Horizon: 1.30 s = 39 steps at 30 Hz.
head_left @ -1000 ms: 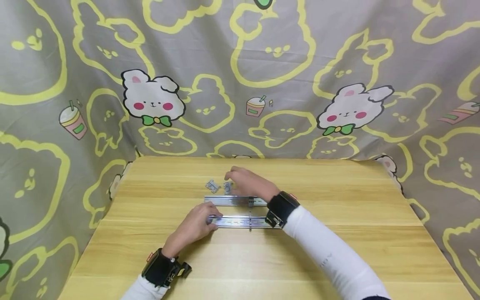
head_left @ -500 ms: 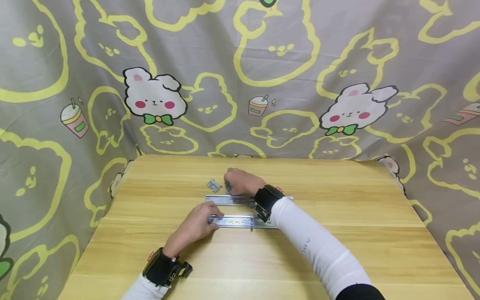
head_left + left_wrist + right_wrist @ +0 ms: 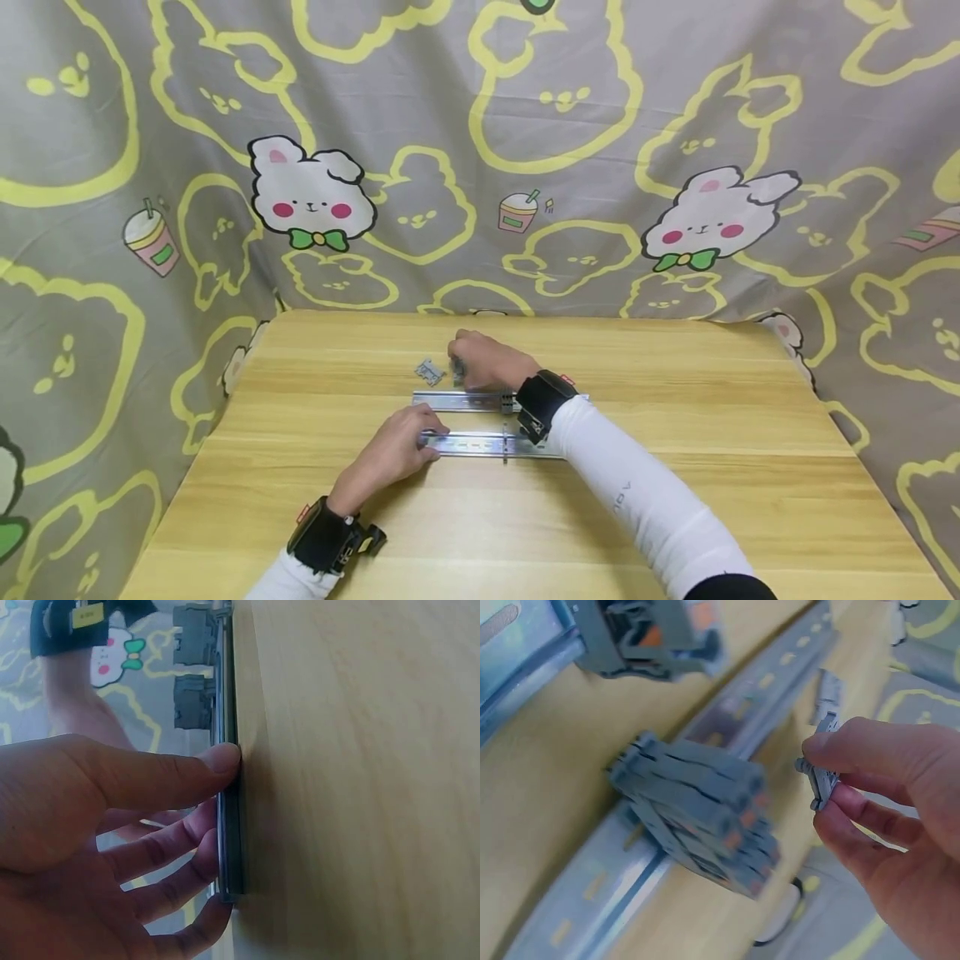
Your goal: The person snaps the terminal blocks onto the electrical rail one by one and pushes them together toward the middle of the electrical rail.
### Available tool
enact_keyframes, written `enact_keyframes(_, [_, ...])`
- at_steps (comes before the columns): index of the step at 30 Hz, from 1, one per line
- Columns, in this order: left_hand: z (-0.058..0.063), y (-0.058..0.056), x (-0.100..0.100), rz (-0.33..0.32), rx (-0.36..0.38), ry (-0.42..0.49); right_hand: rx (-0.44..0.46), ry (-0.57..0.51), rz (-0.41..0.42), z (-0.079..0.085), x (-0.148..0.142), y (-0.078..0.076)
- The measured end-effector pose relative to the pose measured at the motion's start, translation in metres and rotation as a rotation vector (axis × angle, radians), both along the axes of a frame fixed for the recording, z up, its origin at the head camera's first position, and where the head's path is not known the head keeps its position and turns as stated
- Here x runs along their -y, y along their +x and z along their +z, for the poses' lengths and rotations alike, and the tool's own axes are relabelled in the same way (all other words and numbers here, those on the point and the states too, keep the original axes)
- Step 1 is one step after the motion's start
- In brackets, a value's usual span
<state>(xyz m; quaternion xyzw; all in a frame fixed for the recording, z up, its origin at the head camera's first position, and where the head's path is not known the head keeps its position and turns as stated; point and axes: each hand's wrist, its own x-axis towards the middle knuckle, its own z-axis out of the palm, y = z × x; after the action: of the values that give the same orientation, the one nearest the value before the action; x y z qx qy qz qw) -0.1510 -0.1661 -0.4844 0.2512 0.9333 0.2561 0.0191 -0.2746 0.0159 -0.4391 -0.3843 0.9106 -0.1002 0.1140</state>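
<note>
My left hand point(image 3: 393, 442) grips the left end of the near metal DIN rail point(image 3: 465, 444), its thumb point(image 3: 217, 759) along one edge and fingers on the other side. A thin grey terminal block point(image 3: 506, 443) stands across that rail. Beyond it lies the far DIN rail point(image 3: 457, 402), with several grey terminal blocks point(image 3: 697, 802) packed side by side, orange marks on them. My right hand point(image 3: 495, 362) is behind the far rail, pinching a grey terminal block point(image 3: 823, 769) between thumb and fingertips. A loose terminal block point(image 3: 430, 372) lies flat just left of it.
Both rails lie roughly parallel on the wooden table point(image 3: 480, 533), a narrow gap between them. A patterned curtain point(image 3: 450, 108) hangs along the back and sides. My right forearm point(image 3: 637, 483) crosses over the rails' right ends.
The right hand has closed its fingers on the terminal block that lay beside it, its arm shifting slightly left. The left hand keeps its grip on the near rail.
</note>
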Motion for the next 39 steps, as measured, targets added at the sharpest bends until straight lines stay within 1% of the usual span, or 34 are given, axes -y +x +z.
enact_keyframes(4, [0.001, 0.001, 0.0, 0.0, 0.001, 0.003, 0.005, -0.073, -0.002, 0.016, -0.011, 0.007])
enact_keyframes(7, [0.001, 0.001, 0.0, 0.0, 0.001, 0.009, 0.0, -0.13, -0.02, 0.027, -0.028, 0.017])
enact_keyframes(9, [0.001, 0.001, 0.0, 0.001, 0.001, 0.014, -0.022, -0.166, -0.021, 0.032, -0.041, 0.025])
enact_keyframes(12, [0.001, 0.001, 0.0, -0.001, -0.003, 0.018, -0.06, -0.215, 0.0, 0.036, -0.064, 0.038])
enact_keyframes(15, [0.0, 0.001, 0.0, 0.002, -0.006, 0.019, -0.078, -0.271, 0.014, 0.035, -0.087, 0.054])
enact_keyframes(18, [0.0, 0.001, -0.001, 0.0, -0.006, 0.023, -0.08, -0.312, 0.003, 0.027, -0.11, 0.071])
enact_keyframes(20, [0.0, 0.001, -0.002, -0.002, -0.005, 0.026, -0.063, -0.332, -0.02, 0.019, -0.125, 0.083])
enact_keyframes(24, [0.0, 0.001, -0.002, 0.001, -0.007, 0.022, -0.005, -0.361, -0.091, 0.002, -0.149, 0.102])
enact_keyframes(27, [-0.001, 0.001, -0.003, 0.004, -0.009, 0.021, 0.022, -0.397, -0.145, -0.012, -0.166, 0.113])
enact_keyframes(29, [-0.002, 0.001, -0.003, 0.005, -0.011, 0.019, 0.031, -0.433, -0.163, -0.02, -0.177, 0.118])
enact_keyframes(32, [-0.002, 0.002, -0.003, 0.002, -0.005, 0.024, 0.02, -0.476, -0.177, -0.03, -0.191, 0.124])
enact_keyframes(36, [-0.002, 0.002, -0.002, 0.001, 0.001, 0.029, 0.004, -0.496, -0.231, -0.037, -0.208, 0.127])
enact_keyframes(39, [-0.002, 0.002, -0.003, 0.003, 0.005, 0.031, 0.024, -0.499, -0.274, -0.04, -0.219, 0.127])
